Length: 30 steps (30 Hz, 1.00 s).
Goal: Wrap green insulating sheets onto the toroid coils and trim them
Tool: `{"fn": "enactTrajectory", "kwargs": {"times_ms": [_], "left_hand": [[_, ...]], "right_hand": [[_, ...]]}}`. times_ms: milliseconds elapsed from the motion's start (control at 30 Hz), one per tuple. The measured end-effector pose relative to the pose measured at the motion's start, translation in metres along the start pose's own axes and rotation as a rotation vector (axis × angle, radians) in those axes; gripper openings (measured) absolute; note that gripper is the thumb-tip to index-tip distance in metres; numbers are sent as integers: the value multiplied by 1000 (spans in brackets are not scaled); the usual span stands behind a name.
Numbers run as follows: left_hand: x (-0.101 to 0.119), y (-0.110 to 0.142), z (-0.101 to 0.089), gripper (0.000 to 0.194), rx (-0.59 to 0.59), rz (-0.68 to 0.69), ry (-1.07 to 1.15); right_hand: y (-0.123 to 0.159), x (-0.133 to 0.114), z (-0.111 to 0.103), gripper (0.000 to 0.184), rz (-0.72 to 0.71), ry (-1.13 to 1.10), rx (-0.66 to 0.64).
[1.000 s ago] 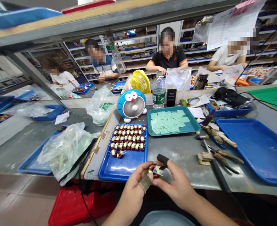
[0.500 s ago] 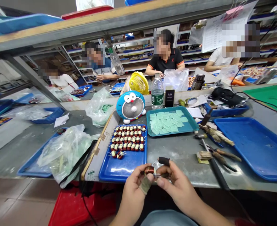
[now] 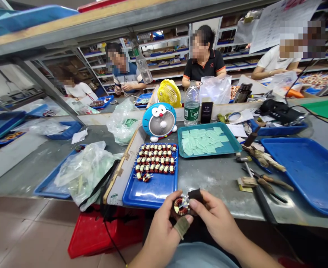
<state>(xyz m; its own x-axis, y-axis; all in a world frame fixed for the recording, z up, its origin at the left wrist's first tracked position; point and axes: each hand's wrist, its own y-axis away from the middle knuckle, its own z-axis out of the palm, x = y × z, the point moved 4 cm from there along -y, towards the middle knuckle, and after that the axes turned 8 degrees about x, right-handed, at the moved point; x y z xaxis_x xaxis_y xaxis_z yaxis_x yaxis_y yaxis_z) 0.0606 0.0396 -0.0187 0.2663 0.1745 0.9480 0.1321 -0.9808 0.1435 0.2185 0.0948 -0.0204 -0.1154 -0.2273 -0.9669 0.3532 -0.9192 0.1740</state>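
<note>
Slipping of the copper-wound toroidal coil is judged the main risk: it is pinched closely between the left hand and right hand, just behind the worktop's front edge, and could be dropped if the grip is loosened while being turned.

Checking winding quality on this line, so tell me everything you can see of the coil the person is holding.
The toroidal coil is a ring closely wound with dark reddish copper-coloured wire, with a pale, shiny centre. Thin bright wire ends stick out towards the right. It stands tilted, one face turned up towards the camera, pinched between the fingers of the left hand and the right hand. Individual turns are too small to judge.
</note>
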Motion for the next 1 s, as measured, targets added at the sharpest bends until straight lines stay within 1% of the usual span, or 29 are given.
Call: {"fn": "enactTrajectory", "kwargs": {"times_ms": [200,400,600,767,867,1000], "left_hand": [[3,3,-10,54,43,47,-119],[5,4,-15,52,60,63,-117],[5,-1,-13,51,45,81,-89],[6,-3,-12,51,59,83,-123],[9,-3,-12,52,67,109,-155],[11,-3,-12,54,67,124,-180]], "right_hand": [[-3,1,7,28,22,-10,-40],[-8,8,12,31,49,-19,-58],[-10,5,11,27,47,-70,-74],[-12,2,7,25,49,-27,-116],[-13,2,6,26,55,0,-144],[-15,2,3,25,80,-9,-189]]}}
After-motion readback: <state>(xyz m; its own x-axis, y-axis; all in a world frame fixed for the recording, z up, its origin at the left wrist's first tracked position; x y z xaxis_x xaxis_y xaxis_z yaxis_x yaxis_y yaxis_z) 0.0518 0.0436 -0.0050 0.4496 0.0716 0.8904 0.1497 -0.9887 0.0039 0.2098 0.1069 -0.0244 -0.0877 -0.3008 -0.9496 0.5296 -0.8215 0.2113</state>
